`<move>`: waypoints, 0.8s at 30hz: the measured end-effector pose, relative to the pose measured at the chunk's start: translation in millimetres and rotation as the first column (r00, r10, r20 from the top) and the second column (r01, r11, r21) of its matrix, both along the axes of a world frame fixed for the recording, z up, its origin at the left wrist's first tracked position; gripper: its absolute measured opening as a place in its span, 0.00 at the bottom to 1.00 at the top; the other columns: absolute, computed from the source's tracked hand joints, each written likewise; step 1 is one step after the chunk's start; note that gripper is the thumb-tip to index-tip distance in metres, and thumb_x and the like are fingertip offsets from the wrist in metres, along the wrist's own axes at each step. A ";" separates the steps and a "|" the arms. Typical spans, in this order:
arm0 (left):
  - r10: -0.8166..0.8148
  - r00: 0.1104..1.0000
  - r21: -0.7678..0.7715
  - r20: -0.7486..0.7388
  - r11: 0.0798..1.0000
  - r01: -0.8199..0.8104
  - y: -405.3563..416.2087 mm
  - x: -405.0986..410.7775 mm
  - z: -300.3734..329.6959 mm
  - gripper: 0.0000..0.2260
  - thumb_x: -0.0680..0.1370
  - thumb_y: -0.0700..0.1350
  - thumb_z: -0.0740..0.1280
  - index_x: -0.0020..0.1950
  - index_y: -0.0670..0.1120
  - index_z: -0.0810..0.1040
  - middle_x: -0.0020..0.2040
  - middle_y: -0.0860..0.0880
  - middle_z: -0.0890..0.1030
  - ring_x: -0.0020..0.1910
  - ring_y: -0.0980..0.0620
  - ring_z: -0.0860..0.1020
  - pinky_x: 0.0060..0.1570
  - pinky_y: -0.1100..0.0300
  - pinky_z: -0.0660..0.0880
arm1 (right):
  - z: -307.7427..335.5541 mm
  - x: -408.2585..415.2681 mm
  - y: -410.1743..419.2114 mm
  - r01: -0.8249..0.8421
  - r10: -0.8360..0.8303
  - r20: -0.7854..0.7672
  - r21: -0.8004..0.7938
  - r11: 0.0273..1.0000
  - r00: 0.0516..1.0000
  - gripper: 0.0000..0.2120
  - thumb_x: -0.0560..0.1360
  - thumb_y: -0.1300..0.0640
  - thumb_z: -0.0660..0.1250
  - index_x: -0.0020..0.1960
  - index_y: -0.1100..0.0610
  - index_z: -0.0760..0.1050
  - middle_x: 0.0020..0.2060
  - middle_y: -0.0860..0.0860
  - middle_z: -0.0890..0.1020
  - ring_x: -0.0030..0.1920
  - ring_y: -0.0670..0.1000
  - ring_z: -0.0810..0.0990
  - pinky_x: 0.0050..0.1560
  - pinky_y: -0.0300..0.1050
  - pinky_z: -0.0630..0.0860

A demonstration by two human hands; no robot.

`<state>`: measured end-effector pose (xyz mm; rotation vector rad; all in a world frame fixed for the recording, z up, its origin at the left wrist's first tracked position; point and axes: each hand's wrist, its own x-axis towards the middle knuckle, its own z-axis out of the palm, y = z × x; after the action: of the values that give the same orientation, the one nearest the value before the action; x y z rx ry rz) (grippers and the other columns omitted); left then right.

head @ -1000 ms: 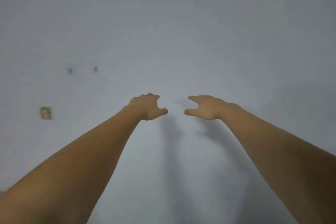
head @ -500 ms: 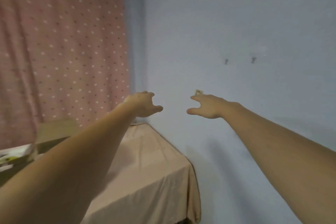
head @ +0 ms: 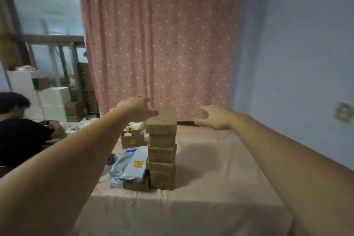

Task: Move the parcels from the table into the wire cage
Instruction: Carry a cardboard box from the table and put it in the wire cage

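Five cardboard boxes stacked mid-tabletop; two grey mailer bags at its 9 o'clock. Left hand and right hand spread wide, holding nothing.

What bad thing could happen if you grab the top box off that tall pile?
The stack of cardboard boxes is tall and narrow and a bit uneven, so pulling the top box carelessly might topple it. The left hand is near one side, while the right hand is open and well clear, so a one-sided push seems possible. Falling boxes could knock the grey mailer bags beside it.
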<state>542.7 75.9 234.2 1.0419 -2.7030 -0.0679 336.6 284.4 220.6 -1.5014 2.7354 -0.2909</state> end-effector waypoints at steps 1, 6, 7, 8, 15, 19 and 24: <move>0.021 1.000 0.001 0.001 1.000 -0.021 -15.2 2.4 -2.7 0.38 0.77 0.70 0.63 0.82 0.52 0.63 0.81 0.48 0.66 0.76 0.43 0.70 0.71 0.45 0.71 | -2.1 -2.2 -14.2 -0.016 0.016 0.014 -0.004 1.000 1.000 0.41 0.79 0.33 0.65 0.85 0.49 0.55 0.83 0.54 0.60 0.81 0.58 0.61 0.78 0.55 0.62; 0.077 0.997 0.030 -0.005 0.997 -0.077 -82.1 -10.2 -15.7 0.39 0.77 0.71 0.64 0.82 0.51 0.63 0.80 0.47 0.67 0.74 0.42 0.72 0.70 0.43 0.72 | -17.2 -36.2 -70.4 -0.010 0.010 0.049 -0.007 1.000 0.999 0.40 0.80 0.35 0.65 0.85 0.51 0.56 0.83 0.55 0.60 0.82 0.58 0.60 0.79 0.56 0.61; 0.078 0.997 0.039 -0.008 0.996 -0.078 -92.7 -16.5 -18.5 0.39 0.76 0.71 0.64 0.81 0.51 0.63 0.80 0.47 0.67 0.74 0.42 0.72 0.71 0.43 0.72 | -20.2 -44.9 -79.1 -0.008 0.008 0.052 0.001 1.000 0.999 0.40 0.80 0.35 0.64 0.85 0.51 0.56 0.83 0.55 0.60 0.82 0.58 0.60 0.79 0.56 0.61; 0.076 0.997 0.049 -0.010 0.996 -0.076 -103.2 -23.7 -22.6 0.39 0.76 0.71 0.64 0.81 0.51 0.64 0.80 0.47 0.67 0.74 0.42 0.71 0.71 0.43 0.71 | -23.6 -53.6 -86.6 -0.005 0.004 0.060 0.011 1.000 0.998 0.40 0.80 0.35 0.64 0.85 0.52 0.56 0.83 0.55 0.60 0.82 0.58 0.60 0.79 0.56 0.60; 0.066 0.998 0.187 0.008 0.980 -0.066 -164.8 -87.6 -64.2 0.39 0.78 0.70 0.62 0.82 0.49 0.63 0.81 0.46 0.66 0.75 0.42 0.71 0.72 0.42 0.71 | -49.8 -119.2 -143.8 0.053 -0.052 0.200 -0.003 0.999 0.978 0.40 0.80 0.34 0.63 0.84 0.51 0.57 0.83 0.53 0.60 0.81 0.58 0.61 0.79 0.55 0.60; 0.126 0.989 0.334 -0.079 0.938 -0.093 -203.9 -126.9 -93.5 0.44 0.73 0.75 0.60 0.81 0.48 0.65 0.78 0.44 0.72 0.73 0.41 0.73 0.70 0.41 0.72 | -70.6 -159.8 -192.2 0.070 -0.061 0.279 -0.023 0.997 0.958 0.39 0.80 0.34 0.64 0.84 0.50 0.59 0.82 0.51 0.62 0.81 0.57 0.63 0.78 0.55 0.61; 0.284 0.935 0.621 -0.214 0.778 -0.094 -267.3 -178.1 -145.5 0.50 0.69 0.76 0.62 0.81 0.44 0.65 0.76 0.40 0.72 0.71 0.39 0.74 0.69 0.42 0.73 | -103.7 -208.3 -266.0 0.066 -0.052 0.405 -0.022 0.998 0.913 0.38 0.81 0.35 0.63 0.84 0.53 0.59 0.83 0.53 0.62 0.81 0.57 0.63 0.80 0.56 0.61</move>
<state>364.5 -191.4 88.8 1.3324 -2.3108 -1.0292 128.2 18.4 116.9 -1.2002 2.4557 -0.5814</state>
